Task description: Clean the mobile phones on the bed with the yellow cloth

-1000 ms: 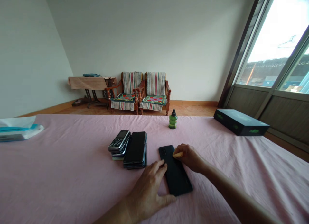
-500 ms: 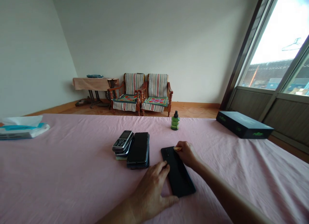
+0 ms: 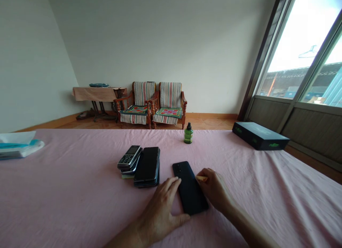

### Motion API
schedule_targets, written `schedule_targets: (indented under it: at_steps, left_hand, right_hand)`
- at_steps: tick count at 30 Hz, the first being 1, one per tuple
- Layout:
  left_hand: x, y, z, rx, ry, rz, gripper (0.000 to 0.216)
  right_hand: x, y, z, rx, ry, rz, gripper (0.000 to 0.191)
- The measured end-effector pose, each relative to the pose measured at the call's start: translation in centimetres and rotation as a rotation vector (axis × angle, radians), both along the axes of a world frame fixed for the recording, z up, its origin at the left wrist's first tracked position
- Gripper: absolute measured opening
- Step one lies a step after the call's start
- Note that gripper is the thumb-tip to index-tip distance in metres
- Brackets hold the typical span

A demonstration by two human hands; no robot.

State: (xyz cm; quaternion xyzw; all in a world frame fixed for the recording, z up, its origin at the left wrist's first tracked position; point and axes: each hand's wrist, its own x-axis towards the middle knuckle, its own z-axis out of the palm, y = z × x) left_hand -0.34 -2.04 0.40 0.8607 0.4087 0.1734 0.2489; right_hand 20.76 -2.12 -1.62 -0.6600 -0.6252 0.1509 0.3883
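Observation:
A black smartphone [image 3: 189,188] lies back side up on the pink tablecloth [image 3: 66,191]. My left hand [image 3: 160,214] rests flat against its left edge, fingers stretched, thumb at its near corner. My right hand [image 3: 216,191] is closed in a pinch on a small yellow piece [image 3: 201,178], pressed against the phone's right edge near the middle. Just left of the phone sits a stack of dark smartphones [image 3: 148,166] and a stack of keypad phones [image 3: 129,159].
A small green bottle [image 3: 188,133] stands beyond the phone. A dark flat box [image 3: 259,136] lies at the right, a tissue pack [image 3: 17,145] at the far left. Two striped chairs [image 3: 152,105] and a side table [image 3: 97,93] stand by the far wall.
My right hand with the yellow piece slid from the phone's far end back along its right edge toward me. The left hand stayed on the phone's left side.

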Motion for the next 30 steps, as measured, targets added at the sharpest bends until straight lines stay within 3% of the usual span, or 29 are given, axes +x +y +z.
schedule_targets:
  at_steps: [12, 21, 27, 30]
  left_hand:
    - [0.5, -0.3, -1.0, 0.063, -0.050, 0.030, 0.072]
    - [0.6, -0.3, -0.9, 0.077, -0.056, 0.039, 0.069]
    - [0.6, -0.4, -1.0, 0.054, -0.090, 0.026, 0.072]
    - [0.5, -0.2, -0.9, 0.041, -0.146, 0.003, 0.077]
  right_hand:
    - [0.6, 0.4, 0.6, -0.187, 0.429, 0.044, 0.014]
    - [0.8, -0.2, 1.3, -0.322, 0.772, 0.086, 0.025]
    - [1.0, -0.3, 1.8, -0.304, 1.010, 0.172, 0.031]
    - [0.6, -0.5, 2.5, -0.246, 1.115, 0.299, 0.029]
